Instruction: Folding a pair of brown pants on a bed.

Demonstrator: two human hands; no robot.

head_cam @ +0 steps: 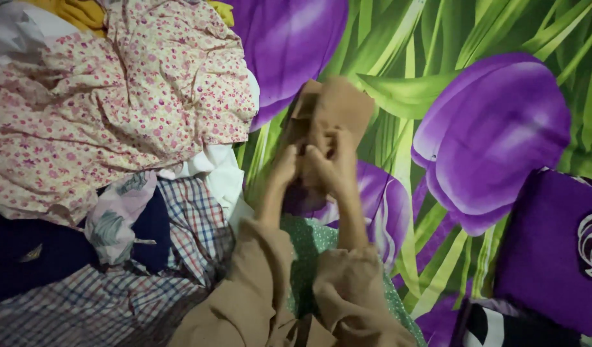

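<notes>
A bed sheet (pixel 501 122) printed with big purple tulips and green leaves is covering the whole surface and filling most of the view. On its left side a heap of laundry is lying: a cream garment with small pink flowers (pixel 116 96) is spreading across the top of the heap, a checked shirt (pixel 180 257) in red, blue and white is lying below it, a dark navy cloth (pixel 32 254) is sitting at the far left edge, and a white piece (pixel 222 170) is peeking out between the floral garment and the checks. A bit of yellow fabric (pixel 77 11) is showing at the top edge. At the lower right a folded purple cloth with a white emblem (pixel 553 250) is resting on the sheet, apart from the heap.

In the middle, the person's arms in tan sleeves are reaching forward. The left hand (pixel 284 168) and the right hand (pixel 334 168) are working close together, side by side, both gripping the lower part of a small tan cloth (pixel 337 109). That cloth is being held up above the sheet, just right of the floral garment, its upper part rising past the fingers. A green dotted fabric (pixel 309 241) is showing between the forearms.
</notes>
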